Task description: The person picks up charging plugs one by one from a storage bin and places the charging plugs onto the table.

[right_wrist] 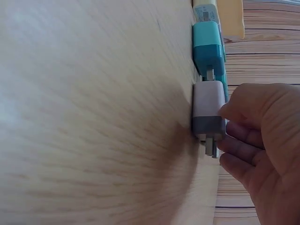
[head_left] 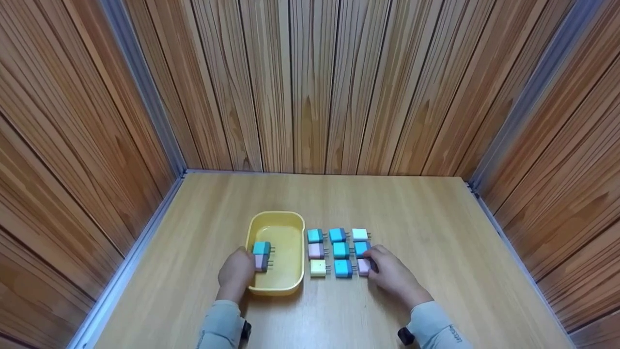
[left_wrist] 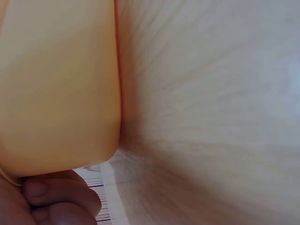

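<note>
My left hand (head_left: 237, 272) grips the left rim of a yellow tray (head_left: 299, 271); its curled fingers (left_wrist: 68, 192) show beneath the rim in the left wrist view. Inside the tray, close to that hand, lie a teal charger plug (head_left: 261, 248) and a pink charger plug (head_left: 259, 262), prongs to the right. With thumb and fingers, my right hand (head_left: 390, 272) pinches another pink charger (right_wrist: 208, 103) at the near right corner of a block of chargers. This charger lies low at the tabletop, its metal prongs (right_wrist: 209, 146) pointing away from the block. A blue charger (head_left: 361, 249) sits just behind it.
Several more chargers stand in rows right of the tray, among them a white one (head_left: 359, 234), a pale yellow one (head_left: 318, 268) and a blue one (head_left: 343, 268). Wood-plank walls (head_left: 310, 97) enclose the wooden table (head_left: 426, 218) at the back and both sides.
</note>
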Tool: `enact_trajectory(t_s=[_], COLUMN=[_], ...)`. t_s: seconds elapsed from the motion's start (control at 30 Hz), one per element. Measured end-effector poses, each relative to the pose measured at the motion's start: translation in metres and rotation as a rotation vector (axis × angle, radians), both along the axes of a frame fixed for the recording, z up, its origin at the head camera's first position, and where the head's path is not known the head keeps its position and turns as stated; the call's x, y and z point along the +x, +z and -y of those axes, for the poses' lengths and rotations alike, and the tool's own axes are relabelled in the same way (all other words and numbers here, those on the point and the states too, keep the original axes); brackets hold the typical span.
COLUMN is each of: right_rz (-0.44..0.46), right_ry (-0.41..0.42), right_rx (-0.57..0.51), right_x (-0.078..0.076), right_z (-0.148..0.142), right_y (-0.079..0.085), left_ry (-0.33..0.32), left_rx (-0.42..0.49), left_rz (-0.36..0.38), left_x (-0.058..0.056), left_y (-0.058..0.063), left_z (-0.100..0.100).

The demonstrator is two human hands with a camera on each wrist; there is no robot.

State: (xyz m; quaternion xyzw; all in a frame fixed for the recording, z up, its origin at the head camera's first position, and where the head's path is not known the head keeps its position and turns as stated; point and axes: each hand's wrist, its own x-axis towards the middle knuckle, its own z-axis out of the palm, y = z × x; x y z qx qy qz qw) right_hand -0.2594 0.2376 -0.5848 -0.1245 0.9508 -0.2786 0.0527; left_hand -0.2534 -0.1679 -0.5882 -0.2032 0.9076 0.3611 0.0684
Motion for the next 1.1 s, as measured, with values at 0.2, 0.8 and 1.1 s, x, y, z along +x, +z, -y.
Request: enact_trajectory(t_s=[0.2,0.8,1.1], right_rz=[-0.067,-0.097,-0.138], right_ry=[0.032,0.126,0.159], right_rx=[0.036,-0.037,-0.039], right_x=[-0.004,-0.007,-0.007], right_z=[0.009,0.064,0.101], right_y=[0.011,0.031,0.042], left_ry=[-0.004,0.028,0.028], left_rx=[-0.022,0.068,0.07], left_rz=[-0.008,0.025,0.042], left_x=[0.0,0.002,0.0], left_y=[-0.002,0.003,0.003], left_z=[0.0,-0.001,-0.002])
